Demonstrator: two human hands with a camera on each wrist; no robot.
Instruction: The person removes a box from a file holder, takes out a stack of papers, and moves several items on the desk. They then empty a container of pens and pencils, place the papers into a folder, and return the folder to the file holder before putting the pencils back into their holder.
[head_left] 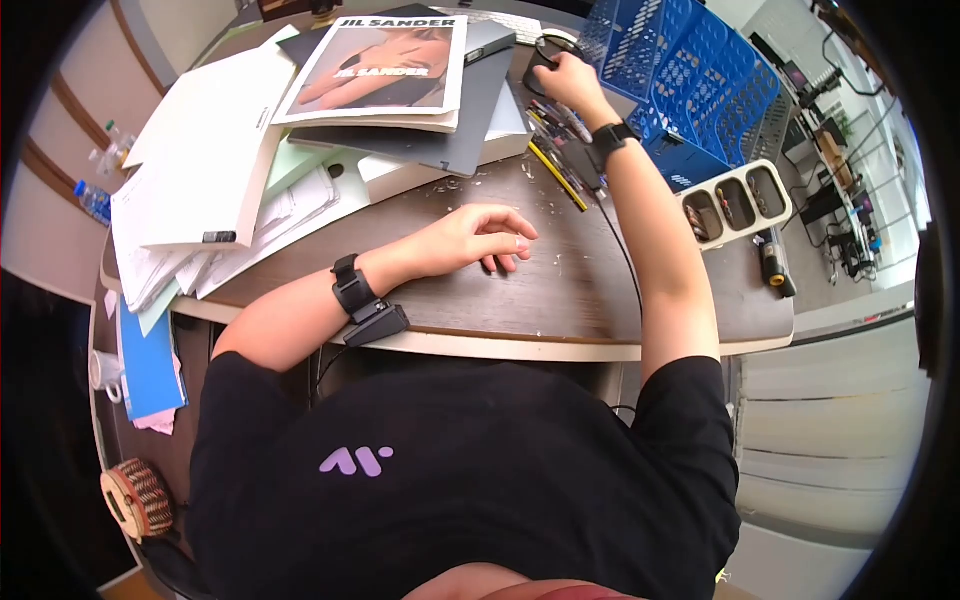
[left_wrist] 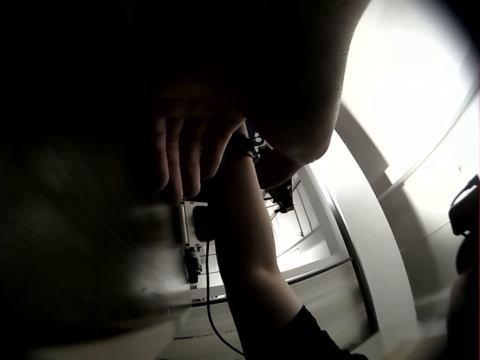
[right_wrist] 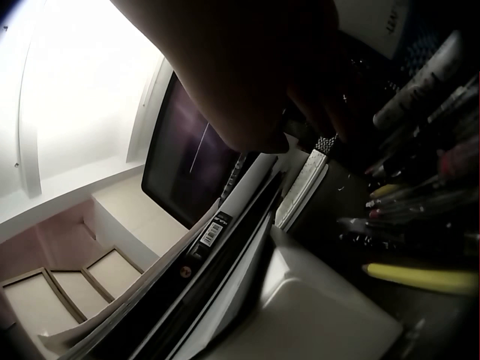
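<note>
My right hand [head_left: 572, 82] reaches to the back of the desk, fingers curled at the edge of a black pen cup [head_left: 537, 74] with a round rim. In the right wrist view the hand is in deep shadow, and the cup is mostly hidden. Just below it lies a loose heap of pens [head_left: 565, 130], with a yellow pen [head_left: 558, 174] along its near side. Over the front middle of the desk [head_left: 440, 305], my left hand [head_left: 475, 240] has its fingers loosely bent, holding nothing. Small white scraps lie scattered between the hands.
A magazine [head_left: 375, 75] tops stacked folders at the back left, beside thick white books [head_left: 210, 150]. Blue file racks [head_left: 690, 80] stand at the back right. A white compartment tray [head_left: 738, 205] with small items sits right of my forearm. A cable runs beside that forearm.
</note>
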